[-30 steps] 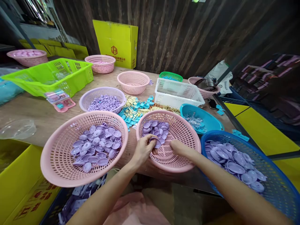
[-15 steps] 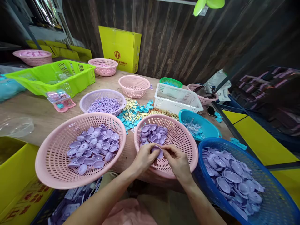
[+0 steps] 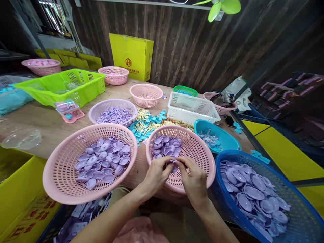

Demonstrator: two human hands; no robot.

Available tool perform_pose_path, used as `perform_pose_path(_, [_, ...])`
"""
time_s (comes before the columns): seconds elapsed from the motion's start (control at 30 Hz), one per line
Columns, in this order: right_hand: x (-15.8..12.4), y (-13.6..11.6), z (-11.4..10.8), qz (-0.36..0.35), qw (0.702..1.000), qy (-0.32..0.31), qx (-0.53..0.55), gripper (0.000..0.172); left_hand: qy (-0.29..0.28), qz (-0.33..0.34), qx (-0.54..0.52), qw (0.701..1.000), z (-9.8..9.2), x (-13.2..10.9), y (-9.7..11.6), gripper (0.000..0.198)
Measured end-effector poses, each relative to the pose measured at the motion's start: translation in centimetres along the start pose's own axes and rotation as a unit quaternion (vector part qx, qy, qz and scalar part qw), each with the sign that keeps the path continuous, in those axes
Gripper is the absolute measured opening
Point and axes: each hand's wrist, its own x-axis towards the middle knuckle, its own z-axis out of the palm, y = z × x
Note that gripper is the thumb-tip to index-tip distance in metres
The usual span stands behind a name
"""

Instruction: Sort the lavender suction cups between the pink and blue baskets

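Note:
Over the near side of the middle pink basket (image 3: 196, 152), my left hand (image 3: 157, 173) and my right hand (image 3: 193, 177) meet, fingers pinched on one small purple plastic oval piece (image 3: 171, 161). Fingertips cover most of that piece, which looks tilted edge-on. Just beyond my hands, a pile of purple dish-shaped pieces (image 3: 165, 144) lies in the same basket. To the left, a larger pink basket (image 3: 58, 168) holds many similar purple pieces. The blue basket (image 3: 303, 206) at the right is heaped with more purple oval pieces.
A lilac basket (image 3: 92, 113) of small purple parts stands behind. Beyond are turquoise and cream parts (image 3: 146, 125), a white crate (image 3: 194, 113), a teal basin (image 3: 225, 136) and a lime-green crate (image 3: 83, 89). A yellow box (image 3: 22, 199) stands at the near left.
The purple piece has been tipped from face-up to edge-on between my fingers. Both hands stay over the middle basket; the view has shifted slightly.

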Motion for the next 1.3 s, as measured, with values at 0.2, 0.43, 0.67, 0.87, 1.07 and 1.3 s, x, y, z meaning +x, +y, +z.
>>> perform_pose_path(0.2, [0.1,-1.3,-0.6,0.017,0.999,-0.015,-0.025,0.016,0.015,-0.008,0.054,0.998,-0.3,0.0,0.5,0.020])
perform_pose_path(0.43, [0.2,-1.8,-0.3,0.005,0.999,-0.020,-0.030,0.014,0.009,-0.014,0.095,0.995,-0.4,0.1,0.6,0.019])
perform_pose_path(0.67, [0.1,-1.9,0.3,-0.029,0.998,-0.003,-0.058,0.015,0.017,0.020,0.298,0.954,-0.3,-0.2,-0.3,0.021])
perform_pose_path(0.87, [-0.2,-2.4,0.9,-0.005,0.999,-0.020,-0.028,0.018,0.011,0.017,0.357,0.934,0.1,-0.7,-0.3,0.022])
perform_pose_path(1.07, [4.1,2.4,0.0,0.078,0.970,-0.223,0.050,0.017,0.115,-0.062,0.417,0.900,-5.7,-1.0,-0.8,0.026])
perform_pose_path(1.3, [4.3,10.0,4.6,-0.046,0.840,-0.471,-0.267,0.019,0.231,-0.090,0.574,0.781,-10.4,-1.8,-1.6,0.044])
